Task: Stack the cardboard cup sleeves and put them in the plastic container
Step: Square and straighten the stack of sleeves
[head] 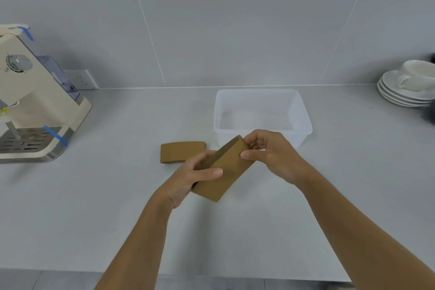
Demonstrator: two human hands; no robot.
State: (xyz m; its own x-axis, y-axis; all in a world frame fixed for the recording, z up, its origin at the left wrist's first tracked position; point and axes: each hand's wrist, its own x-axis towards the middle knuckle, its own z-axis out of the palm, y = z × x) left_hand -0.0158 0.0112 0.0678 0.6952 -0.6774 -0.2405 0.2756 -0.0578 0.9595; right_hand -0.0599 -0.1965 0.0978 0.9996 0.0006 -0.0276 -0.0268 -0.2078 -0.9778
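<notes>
Left hand (193, 179): fingers closed on the near end of the held sleeves (226, 172), above the counter (94, 207).
Right hand (273, 155): fingers pinching their far end.
Loose sleeve (182, 152): flat on the counter, just left of the hands.
Plastic container (303, 113): behind the hands, holding nothing.
Coffee machine (30, 99): far left.
Saucers and cup (407, 85): far right.

Grey countertop (117, 207) carries coffee machine (35, 101), sleeve (181, 151), container (303, 120), saucers (400, 94).

Grey tiled wall (235, 19), pale countertop (117, 207).
</notes>
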